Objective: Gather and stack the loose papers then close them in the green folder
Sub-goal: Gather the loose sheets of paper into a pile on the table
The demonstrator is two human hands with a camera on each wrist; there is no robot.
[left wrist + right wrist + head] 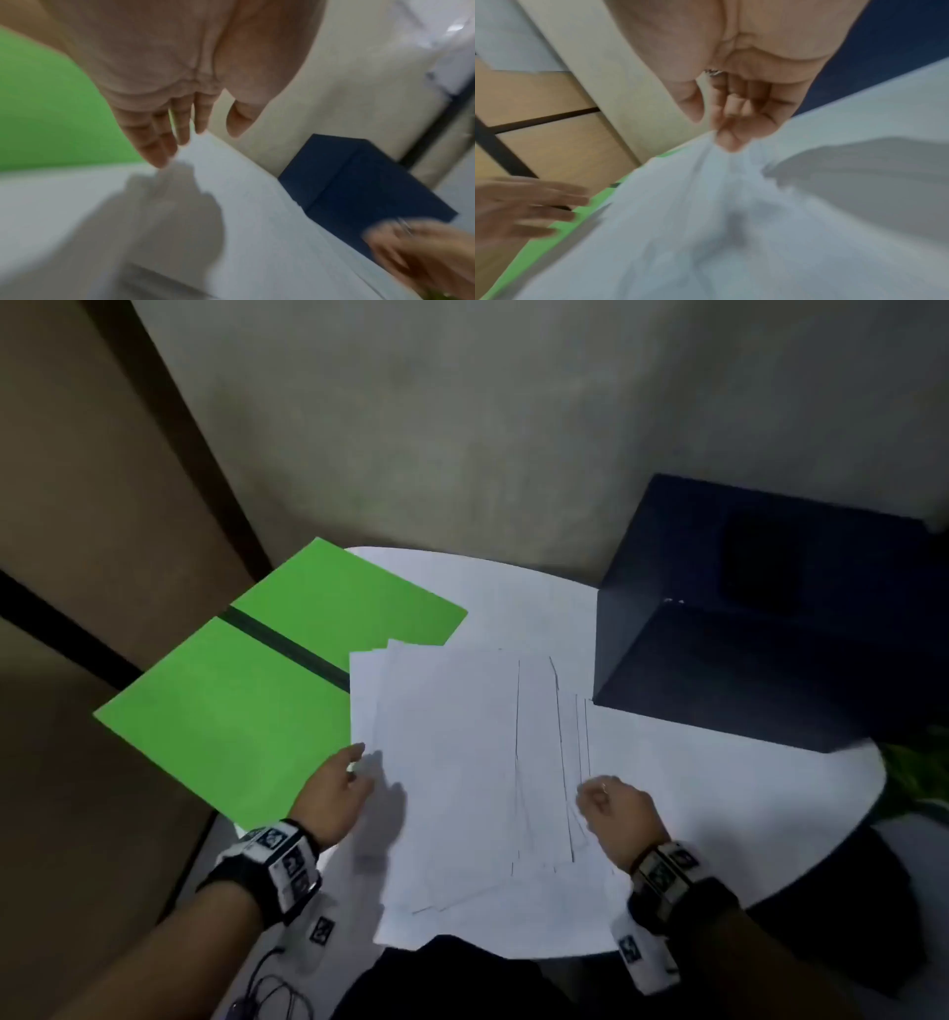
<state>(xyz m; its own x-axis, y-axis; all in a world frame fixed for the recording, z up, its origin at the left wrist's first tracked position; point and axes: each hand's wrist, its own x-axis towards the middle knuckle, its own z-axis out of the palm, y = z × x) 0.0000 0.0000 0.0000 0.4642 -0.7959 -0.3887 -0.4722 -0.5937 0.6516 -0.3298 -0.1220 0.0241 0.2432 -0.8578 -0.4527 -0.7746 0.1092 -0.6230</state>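
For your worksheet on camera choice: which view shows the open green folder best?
The head view: the whole green folder lies open with its dark spine visible. The left wrist view shows only a blurred green patch; the right wrist view shows a green sliver beside the papers.

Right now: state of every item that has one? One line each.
green folder: open flat, partly overhanging the table edge, papers overlapping its right edge.
papers: fanned in a loose, uneven pile on the table, not yet squared or in the folder.
left hand: fingers straight, at the pile's left edge, holding nothing.
right hand: fingers curled, pinching the papers' right edge.
dark blue box: closed, standing on the table, right of the papers.
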